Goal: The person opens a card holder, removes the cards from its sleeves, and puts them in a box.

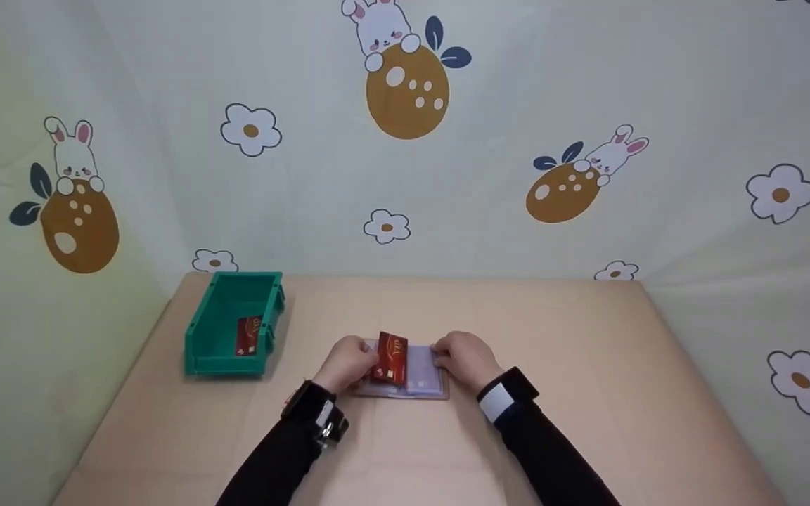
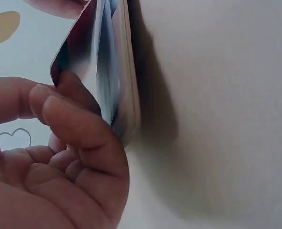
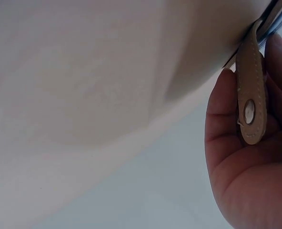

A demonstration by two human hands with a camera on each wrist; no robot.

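An open card holder [image 1: 425, 369] with clear plastic sleeves lies near the middle of the table. My left hand [image 1: 346, 363] pinches a red card [image 1: 392, 358] by its left edge, tilted over the holder's left part. In the left wrist view, the thumb and fingertips meet at a corner of the card [image 2: 79, 45], close beside the sleeves [image 2: 107, 71]. My right hand [image 1: 468, 358] grips the holder's right edge. The right wrist view shows a tan strap [image 3: 250, 100] with a metal snap hanging against that hand's fingers.
A green bin [image 1: 226, 365] stands at the table's left, with another red card [image 1: 248, 336] inside. The table [image 1: 553, 422] has a beige cover. Behind it hangs a pale curtain [image 1: 482, 176] printed with rabbits and flowers.
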